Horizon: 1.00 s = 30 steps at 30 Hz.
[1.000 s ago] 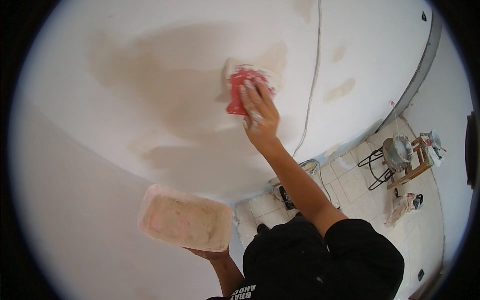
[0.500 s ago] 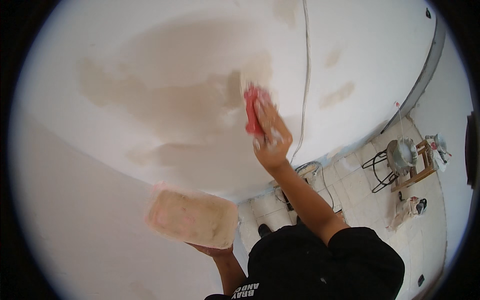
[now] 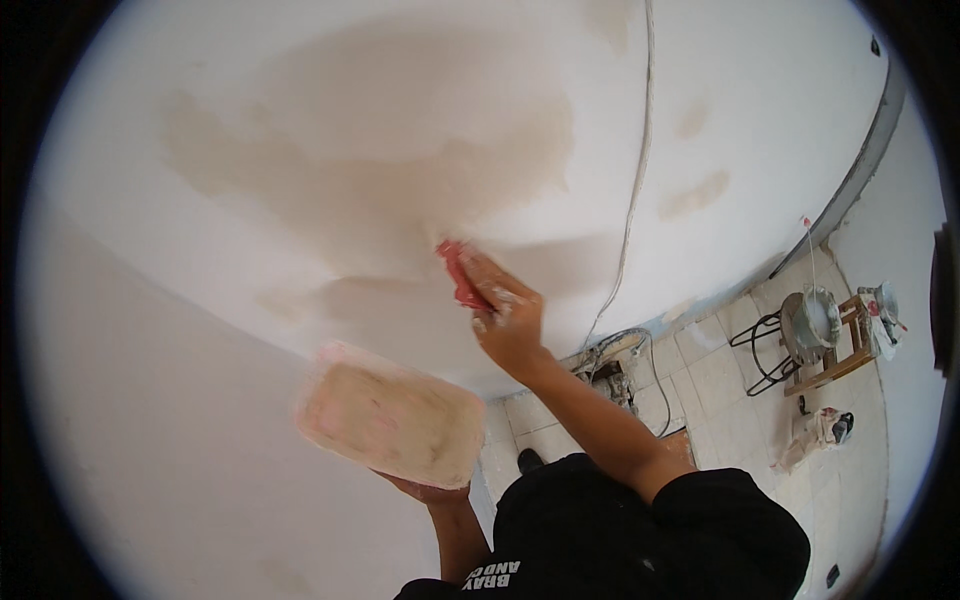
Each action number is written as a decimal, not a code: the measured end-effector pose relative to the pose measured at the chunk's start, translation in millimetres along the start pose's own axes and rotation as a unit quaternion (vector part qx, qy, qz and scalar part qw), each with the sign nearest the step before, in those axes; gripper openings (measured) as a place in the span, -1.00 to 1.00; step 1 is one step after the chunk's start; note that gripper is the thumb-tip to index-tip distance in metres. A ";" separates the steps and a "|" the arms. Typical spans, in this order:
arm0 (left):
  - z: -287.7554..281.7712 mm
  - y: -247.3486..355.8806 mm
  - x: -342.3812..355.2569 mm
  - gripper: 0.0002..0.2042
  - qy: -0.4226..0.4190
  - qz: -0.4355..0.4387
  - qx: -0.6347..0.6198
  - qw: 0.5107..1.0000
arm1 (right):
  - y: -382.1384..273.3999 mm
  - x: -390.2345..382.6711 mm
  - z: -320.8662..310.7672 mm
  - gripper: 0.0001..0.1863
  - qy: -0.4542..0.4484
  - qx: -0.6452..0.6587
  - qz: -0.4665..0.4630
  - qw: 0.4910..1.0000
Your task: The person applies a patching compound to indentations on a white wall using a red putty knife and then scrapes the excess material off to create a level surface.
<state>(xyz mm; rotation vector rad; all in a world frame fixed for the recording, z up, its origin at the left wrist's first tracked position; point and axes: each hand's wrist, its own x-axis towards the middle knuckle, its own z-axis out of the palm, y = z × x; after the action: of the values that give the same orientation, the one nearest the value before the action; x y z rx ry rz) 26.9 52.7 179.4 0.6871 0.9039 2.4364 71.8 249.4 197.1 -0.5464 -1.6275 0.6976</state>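
My right hand (image 3: 508, 320), speckled with white, grips a red scraper (image 3: 460, 273) against the white wall (image 3: 350, 90). Broad beige patches (image 3: 240, 170) mark the wall around and above it. Lower on the left, my left hand (image 3: 425, 485) holds a rectangular tray (image 3: 395, 420) from beneath, its fingers mostly hidden; the tray's surface is coated in beige paste with pink streaks.
At right a bucket (image 3: 818, 325) stands by a wooden stool (image 3: 855, 340) and black metal legs (image 3: 755, 345). A white bag (image 3: 815, 435) lies on the tiled floor (image 3: 715, 390). A cord (image 3: 642, 150) runs down the wall to tangled cables (image 3: 620, 350) at its foot.
My right hand and the scraper have moved downward over the last second, with a slight swing right and then back left. The tray has risen slightly and shifted right.
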 end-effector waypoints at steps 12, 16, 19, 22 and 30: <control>-28.7 1.2 16.4 -0.24 -0.053 0.037 0.079 0.995 | 77.1 11.6 -18.2 -0.42 0.047 -0.299 -0.225 0.926; -38.2 2.5 27.4 -0.23 -0.042 0.003 -0.029 0.999 | 46.3 -1.0 -38.9 -0.42 0.036 -0.219 -0.153 0.963; -31.7 10.1 36.3 -0.23 0.042 -0.041 -0.106 0.993 | 1.6 38.3 -52.3 -0.34 0.222 -0.012 -0.073 0.972; -41.8 0.5 43.4 -0.22 -0.047 0.031 -0.008 0.998 | 2.3 67.7 -49.8 -0.27 0.230 -0.146 -0.037 0.961; -31.5 6.7 59.5 -0.20 -0.009 -0.055 -0.131 0.990 | 9.6 -15.1 24.8 -0.27 0.065 -0.136 -0.048 0.987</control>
<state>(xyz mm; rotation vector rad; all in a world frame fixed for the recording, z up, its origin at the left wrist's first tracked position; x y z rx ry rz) -39.3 66.8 180.5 0.5473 0.5843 2.3870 49.6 242.3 177.3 -0.6896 -1.6237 0.3618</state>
